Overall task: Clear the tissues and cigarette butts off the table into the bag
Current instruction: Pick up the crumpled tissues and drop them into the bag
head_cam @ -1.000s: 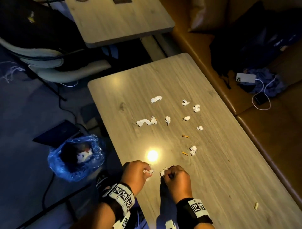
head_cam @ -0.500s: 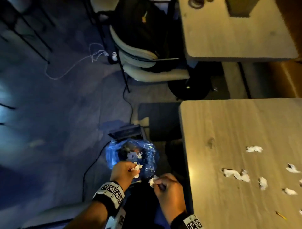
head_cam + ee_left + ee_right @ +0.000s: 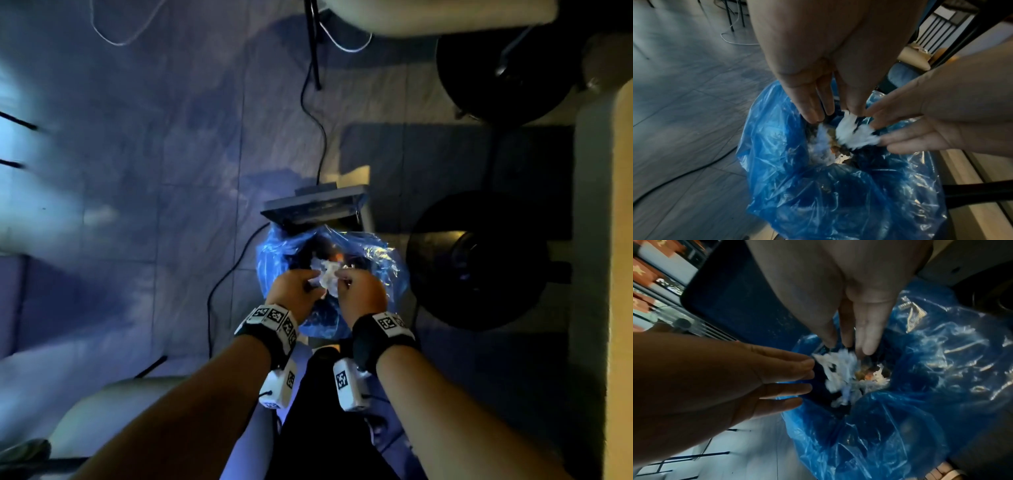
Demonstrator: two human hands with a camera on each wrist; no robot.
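My two hands hang close together over the mouth of the blue plastic bag (image 3: 376, 260) on the floor. The left hand (image 3: 298, 287) points its straight fingers (image 3: 813, 112) down into the bag (image 3: 818, 194). The right hand (image 3: 359, 291) spreads its fingers (image 3: 890, 129) beside it. A white tissue wad (image 3: 853, 134) hangs loose and blurred between the fingertips, just above the opening. In the right wrist view the same tissue (image 3: 840, 369) sits between the right hand (image 3: 846, 344) and the left hand (image 3: 793, 378). More tissue and brownish scraps lie inside the bag (image 3: 900, 418).
A dark flat box (image 3: 315, 209) lies right behind the bag. A black cable (image 3: 318, 137) runs across the floor tiles. A round black table base (image 3: 479, 260) stands to the right, with the table's edge (image 3: 620, 274) beyond. A pale chair seat (image 3: 120, 404) is at lower left.
Both hands carried pinched tissue bits from the table's near edge down and left to the bag. Their fingers have now straightened, and the tissue is coming free over the opening.
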